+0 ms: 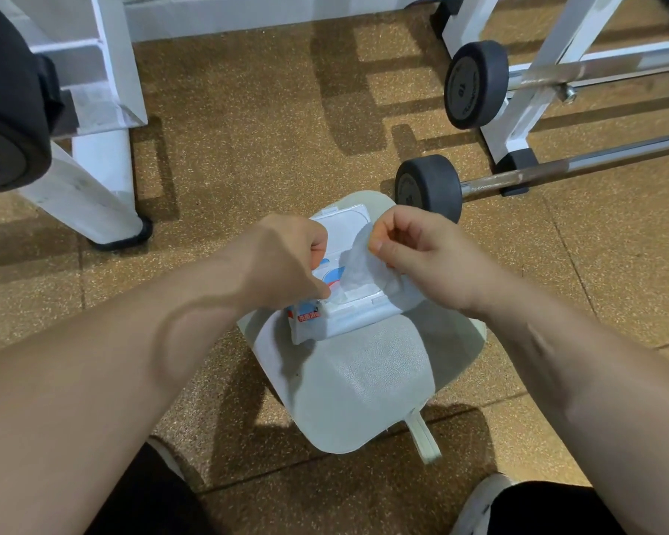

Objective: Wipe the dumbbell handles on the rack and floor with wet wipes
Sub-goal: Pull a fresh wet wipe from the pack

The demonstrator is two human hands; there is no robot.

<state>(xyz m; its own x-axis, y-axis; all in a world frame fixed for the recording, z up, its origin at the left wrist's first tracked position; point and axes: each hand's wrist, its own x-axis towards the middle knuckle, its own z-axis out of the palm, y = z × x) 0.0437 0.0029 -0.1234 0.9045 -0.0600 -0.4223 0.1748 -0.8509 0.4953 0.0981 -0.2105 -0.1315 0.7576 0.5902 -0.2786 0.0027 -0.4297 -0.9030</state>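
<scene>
Wipe pack (344, 314) partly behind left hand (282, 260), wipe (358, 260) partly behind right hand (414, 256).

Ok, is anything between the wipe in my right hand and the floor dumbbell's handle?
Nothing visible. The wipe, pinched by the right hand, is partly in the pack; the handle lies bare just beyond.

A grey strapped pad (364, 380) lies on speckled brown flooring (248, 129).

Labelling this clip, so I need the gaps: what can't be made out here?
Head view:
- Pack label: mostly covered by left hand, print too small.
- What its fingers grip: hidden behind that hand.
- Floor dumbbell far end: cut off by right edge.
</scene>
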